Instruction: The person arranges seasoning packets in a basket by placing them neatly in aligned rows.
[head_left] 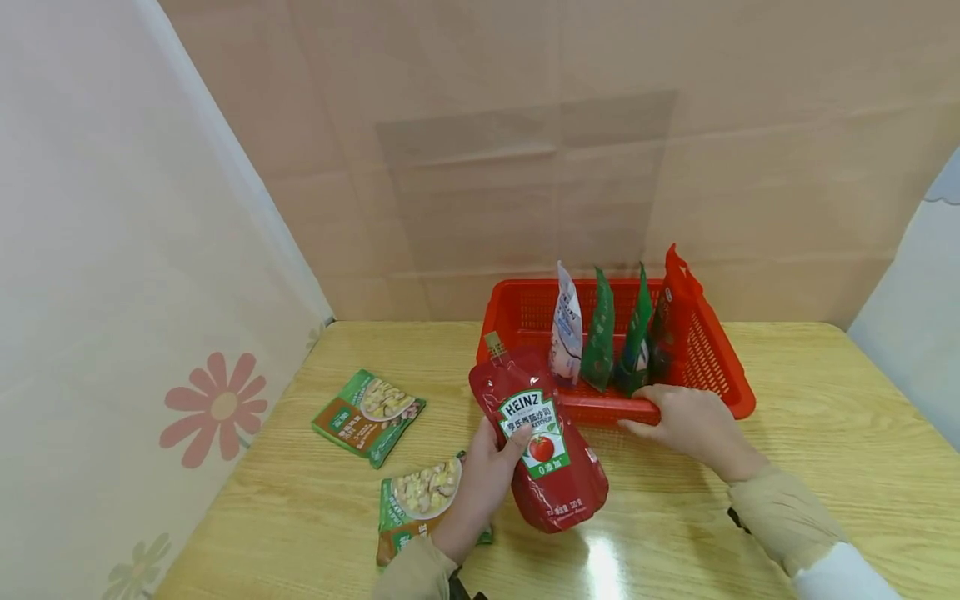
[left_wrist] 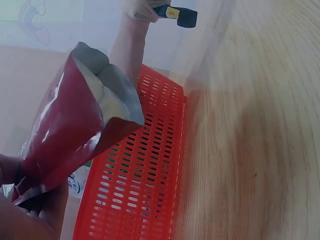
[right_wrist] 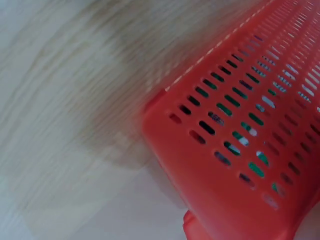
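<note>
A red Heinz ketchup pouch (head_left: 555, 492) with a gold cap is gripped by my left hand (head_left: 487, 467), the thumb lying across its label. In the head view it is tilted, its cap end overlapping the front left of a red plastic basket (head_left: 607, 408). The left wrist view shows the pouch's silvery gusseted base. My right hand (head_left: 686, 421) holds the basket's front rim, thumb below and fingers over it. Standing in the basket are a white-and-purple pouch (head_left: 566, 329), two green pouches, one of them (head_left: 600, 337) nearer the middle, and a red pouch (head_left: 675, 312) at the right.
Two green-and-brown food packets lie flat on the wooden table (head_left: 315, 517) at the left: one packet (head_left: 367, 417) farther back, another (head_left: 420, 500) partly behind my left forearm. A beige curtain (head_left: 450, 208) hangs behind the table, with a flowered white cloth (head_left: 150, 292) at the left.
</note>
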